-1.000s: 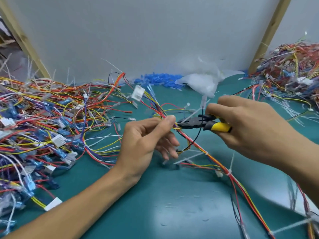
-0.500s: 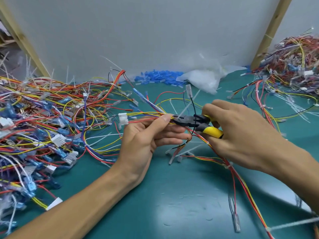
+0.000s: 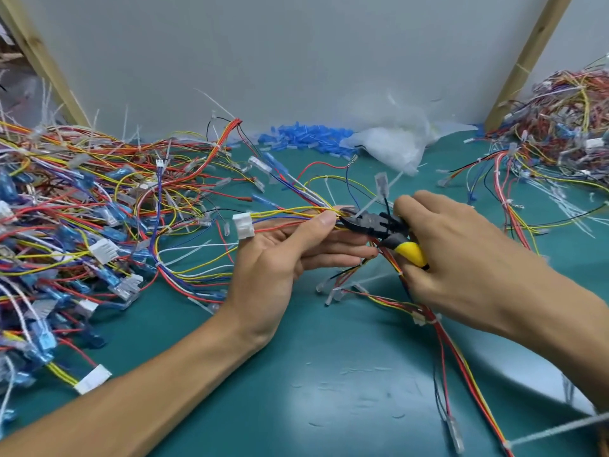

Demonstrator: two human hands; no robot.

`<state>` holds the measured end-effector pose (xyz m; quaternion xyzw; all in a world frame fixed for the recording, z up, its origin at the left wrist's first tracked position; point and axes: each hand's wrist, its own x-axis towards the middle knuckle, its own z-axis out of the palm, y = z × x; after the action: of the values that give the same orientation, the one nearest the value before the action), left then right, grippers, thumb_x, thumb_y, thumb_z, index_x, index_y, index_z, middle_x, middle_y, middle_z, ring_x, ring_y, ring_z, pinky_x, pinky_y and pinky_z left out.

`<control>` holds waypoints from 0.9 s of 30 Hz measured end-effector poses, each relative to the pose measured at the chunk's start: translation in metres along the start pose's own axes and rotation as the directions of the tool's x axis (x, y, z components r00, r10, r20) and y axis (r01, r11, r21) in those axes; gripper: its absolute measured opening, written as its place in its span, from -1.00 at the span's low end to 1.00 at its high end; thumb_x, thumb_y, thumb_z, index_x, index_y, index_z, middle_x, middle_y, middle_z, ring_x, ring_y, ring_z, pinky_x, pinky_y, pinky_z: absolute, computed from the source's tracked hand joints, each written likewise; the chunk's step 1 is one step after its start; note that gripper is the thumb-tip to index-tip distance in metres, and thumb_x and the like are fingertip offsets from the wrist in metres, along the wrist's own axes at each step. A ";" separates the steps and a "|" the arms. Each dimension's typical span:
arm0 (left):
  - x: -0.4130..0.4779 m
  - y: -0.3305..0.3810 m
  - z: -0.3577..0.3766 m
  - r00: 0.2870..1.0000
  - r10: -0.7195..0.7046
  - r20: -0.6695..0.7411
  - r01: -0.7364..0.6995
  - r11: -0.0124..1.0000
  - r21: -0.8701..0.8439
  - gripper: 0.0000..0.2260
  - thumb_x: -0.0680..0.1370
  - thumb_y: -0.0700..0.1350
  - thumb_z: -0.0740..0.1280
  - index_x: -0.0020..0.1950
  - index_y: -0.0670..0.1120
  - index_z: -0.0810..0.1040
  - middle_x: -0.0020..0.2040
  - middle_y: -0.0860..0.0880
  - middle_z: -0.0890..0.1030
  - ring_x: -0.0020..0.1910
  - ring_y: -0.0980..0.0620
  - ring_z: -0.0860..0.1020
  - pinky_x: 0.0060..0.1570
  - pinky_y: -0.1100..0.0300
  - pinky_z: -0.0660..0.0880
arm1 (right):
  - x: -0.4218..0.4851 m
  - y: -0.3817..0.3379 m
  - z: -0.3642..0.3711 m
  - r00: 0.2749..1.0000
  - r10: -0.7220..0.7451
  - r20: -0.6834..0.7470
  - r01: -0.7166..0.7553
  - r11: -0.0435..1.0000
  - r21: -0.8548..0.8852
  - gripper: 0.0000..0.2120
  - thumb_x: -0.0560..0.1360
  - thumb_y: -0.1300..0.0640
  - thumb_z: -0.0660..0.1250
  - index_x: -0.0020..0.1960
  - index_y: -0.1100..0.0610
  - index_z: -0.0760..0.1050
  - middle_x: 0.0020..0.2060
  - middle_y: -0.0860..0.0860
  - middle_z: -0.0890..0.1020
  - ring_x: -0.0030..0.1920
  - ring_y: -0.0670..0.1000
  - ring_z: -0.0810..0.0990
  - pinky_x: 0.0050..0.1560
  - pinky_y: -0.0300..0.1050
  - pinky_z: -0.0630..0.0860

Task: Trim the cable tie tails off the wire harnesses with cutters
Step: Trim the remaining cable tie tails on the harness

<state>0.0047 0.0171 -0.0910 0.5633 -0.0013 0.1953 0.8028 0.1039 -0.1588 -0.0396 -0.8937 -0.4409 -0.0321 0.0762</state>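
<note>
Cutters (image 3: pixel 379 225): head is dark metal, matt; the handle is yellow plastic, smooth and glossy.
Wires (image 3: pixel 290 214): smooth plastic insulation, slight sheen.
Connector (image 3: pixel 244 225): white plastic, matt.
Cable tie (image 3: pixel 557 430): whitish plastic, finely ridged.
Sleeves (image 3: pixel 303 138): translucent blue plastic.
Bag (image 3: pixel 395 143): thin, clear plastic film, crinkled and shiny.
Mat (image 3: pixel 329 374): teal, smooth, with a soft sheen that reflects light.
Batten (image 3: pixel 527 61): bare pale wood, unvarnished.
Panel (image 3: pixel 296 54): grey, flat, matt; material not discernible.

no readable text, labels or numbers
</note>
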 end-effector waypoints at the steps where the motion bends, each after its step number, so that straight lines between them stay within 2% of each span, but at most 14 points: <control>1: 0.000 0.000 0.000 1.000 0.003 -0.002 -0.003 1.000 -0.006 -0.73 0.64 -0.14 0.26 0.02 -0.16 0.76 0.00 -0.25 0.74 0.01 -0.25 0.73 -0.03 0.13 0.65 | -0.001 -0.001 0.000 1.000 0.002 0.001 -0.002 1.000 -0.014 -0.78 0.50 -0.13 0.10 -0.07 0.01 0.22 -0.17 -0.04 0.34 -0.10 0.13 0.37 -0.08 0.08 0.34; 5: -0.002 -0.002 0.003 1.000 0.009 -0.018 -0.010 0.999 -0.034 -0.73 0.63 -0.13 0.26 0.07 -0.15 0.76 0.01 -0.26 0.74 0.04 -0.24 0.73 0.00 0.14 0.64 | -0.004 -0.005 -0.002 1.000 0.021 -0.020 -0.023 0.995 -0.095 -0.76 0.53 -0.18 0.03 -0.07 -0.01 0.14 -0.16 -0.05 0.30 -0.09 0.13 0.36 -0.09 0.08 0.33; 7: -0.002 -0.003 0.005 1.000 0.003 -0.016 -0.004 0.998 -0.070 -0.73 0.63 -0.14 0.26 0.11 -0.17 0.74 0.03 -0.24 0.74 0.06 -0.23 0.72 0.02 0.15 0.64 | -0.004 -0.006 -0.003 0.999 0.041 -0.030 -0.044 0.992 -0.119 -0.75 0.53 -0.19 0.03 -0.05 -0.01 0.16 -0.14 -0.03 0.32 -0.08 0.14 0.37 -0.09 0.08 0.33; 13: 0.000 -0.006 0.005 1.000 0.006 -0.010 -0.006 0.997 -0.083 -0.73 0.63 -0.17 0.25 0.07 -0.16 0.76 0.05 -0.17 0.75 0.11 -0.18 0.71 0.11 0.09 0.63 | -0.005 -0.005 -0.007 0.998 0.054 -0.037 -0.058 0.992 -0.109 -0.74 0.49 -0.17 0.05 -0.04 0.02 0.23 -0.14 0.00 0.34 -0.09 0.18 0.39 -0.11 0.09 0.33; 18: 0.000 -0.008 0.003 1.000 -0.006 -0.011 0.005 0.995 -0.104 -0.73 0.63 -0.18 0.27 0.16 -0.28 0.70 0.14 -0.21 0.72 0.21 -0.18 0.68 0.25 -0.01 0.59 | -0.006 -0.002 -0.010 0.998 0.039 -0.041 -0.044 0.992 -0.121 -0.67 0.39 -0.21 -0.08 -0.08 0.02 0.22 -0.18 -0.03 0.32 -0.14 0.17 0.36 -0.16 0.06 0.29; 21: -0.001 -0.008 0.003 1.000 -0.002 0.012 0.003 0.995 -0.096 -0.73 0.65 -0.17 0.26 0.16 -0.26 0.70 0.15 -0.22 0.71 0.21 -0.18 0.68 0.26 0.05 0.57 | -0.007 -0.002 -0.009 0.999 0.027 -0.031 -0.030 0.996 -0.088 -0.70 0.39 -0.21 -0.07 -0.10 0.00 0.20 -0.20 -0.05 0.32 -0.17 0.14 0.36 -0.19 0.06 0.28; 24: -0.001 -0.009 0.004 1.000 -0.003 0.004 0.004 0.997 -0.080 -0.71 0.64 -0.15 0.26 0.19 -0.27 0.69 0.15 -0.23 0.71 0.20 -0.18 0.68 0.21 0.10 0.59 | -0.007 0.001 -0.008 1.000 0.018 -0.025 -0.017 1.000 0.018 -0.77 0.38 -0.20 -0.03 -0.14 -0.05 0.17 -0.21 -0.09 0.33 -0.21 0.00 0.36 -0.25 0.05 0.24; 27: -0.001 -0.009 0.003 1.000 0.010 0.003 -0.010 0.998 -0.055 -0.72 0.64 -0.16 0.25 0.19 -0.23 0.70 0.13 -0.21 0.72 0.16 -0.17 0.70 0.14 0.14 0.60 | -0.007 0.003 -0.007 1.000 0.015 -0.004 -0.014 0.994 0.107 -0.79 0.36 -0.19 -0.01 -0.16 -0.07 0.16 -0.21 -0.10 0.36 -0.20 -0.05 0.38 -0.22 0.09 0.33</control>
<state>0.0076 0.0115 -0.0978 0.5414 -0.0108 0.1984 0.8169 0.1022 -0.1670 -0.0336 -0.8915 -0.4353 -0.0102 0.1253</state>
